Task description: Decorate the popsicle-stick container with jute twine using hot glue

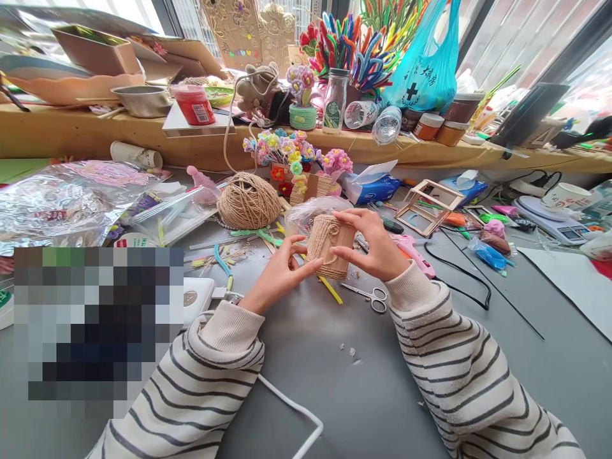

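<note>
Between my hands is a small cup-shaped holder (340, 260), its sides wrapped in jute twine with a bare cardboard-coloured panel and a curled twine decoration on it. My left hand (282, 268) grips its left side, the thumb reaching across the lower front. My right hand (370, 242) holds it from the right, fingers over the top edge and thumb on the panel. Behind and to the left sits a ball of jute twine (249, 201). Small scissors (368, 294) lie just right of the holder, and a pink glue gun (414, 254) is beyond my right hand.
A white cable (306, 414) runs over the grey table near my left sleeve. Wooden frames (428, 207), a kitchen scale (549, 217) and blue tissue packs (371, 183) stand behind. Pipe-cleaner flowers (287, 150) rise at the back, below a crowded ledge (191, 140). A blurred patch covers the left.
</note>
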Demonstrator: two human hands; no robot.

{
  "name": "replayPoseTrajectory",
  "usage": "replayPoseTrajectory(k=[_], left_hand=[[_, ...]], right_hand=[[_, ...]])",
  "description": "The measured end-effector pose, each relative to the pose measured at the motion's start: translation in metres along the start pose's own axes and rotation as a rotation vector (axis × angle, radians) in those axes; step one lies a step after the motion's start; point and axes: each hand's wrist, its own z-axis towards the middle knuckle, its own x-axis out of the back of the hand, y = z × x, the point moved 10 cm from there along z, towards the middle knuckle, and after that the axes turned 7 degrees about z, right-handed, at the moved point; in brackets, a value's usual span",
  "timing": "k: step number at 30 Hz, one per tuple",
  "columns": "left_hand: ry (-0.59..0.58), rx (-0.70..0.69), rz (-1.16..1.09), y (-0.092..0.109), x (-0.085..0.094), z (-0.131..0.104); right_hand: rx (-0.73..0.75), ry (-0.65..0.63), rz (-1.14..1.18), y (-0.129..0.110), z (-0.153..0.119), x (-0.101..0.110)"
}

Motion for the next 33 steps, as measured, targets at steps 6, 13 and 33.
replayPoseTrajectory(k=[6,13,33], left_hand=[[0.021,0.005,0.025,0.001,0.003,-0.001],[0.019,-0.010,0.007,0.001,0.002,-0.001],[-0.013,0.040,-0.126,0.000,0.003,-0.001]], right_hand=[[0.042,-0.006,-0.013,-0.001,-0.001,-0.005],[0.073,0.012,-0.031,-0.003,-0.002,-0.007],[-0.031,0.048,0.104,0.009,0.001,-0.002]])
